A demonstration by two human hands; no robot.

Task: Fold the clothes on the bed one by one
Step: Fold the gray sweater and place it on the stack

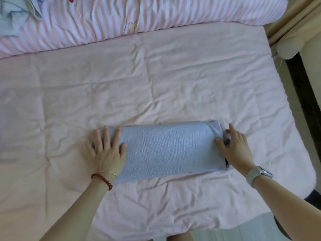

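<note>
Knitwear, soft: your left hand (106, 150) lay spread flat on the folded grey-blue garment (168, 148); right hand (233, 146) pinched its end. Likely light, floppy; best gripped at the ends.

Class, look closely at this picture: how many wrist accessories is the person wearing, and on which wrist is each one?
3. A red beaded bracelet and a thin gold bangle sit on the left wrist; a pale grey-strapped smartwatch sits on the right wrist. None seem hidden.
</note>
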